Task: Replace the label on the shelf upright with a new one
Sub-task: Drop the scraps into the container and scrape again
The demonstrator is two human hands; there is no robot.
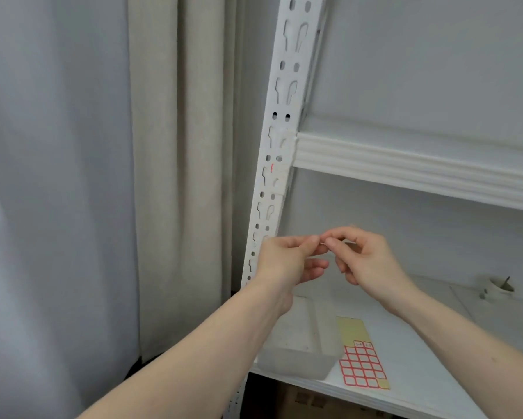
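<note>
Both hands meet fingertip to fingertip, left hand (pixel 287 261) and right hand (pixel 366 258) pinching something too small to identify, just right of the shelf upright (pixel 277 152), whose long axis rises up and away, nearer the left hand; the label sheet (pixel 361 362) lies below.

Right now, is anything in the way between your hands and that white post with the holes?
Nothing visible blocks it. Both hands pinch something tiny together just right of the white perforated metal shelf upright, with only open air up to the post.
</note>
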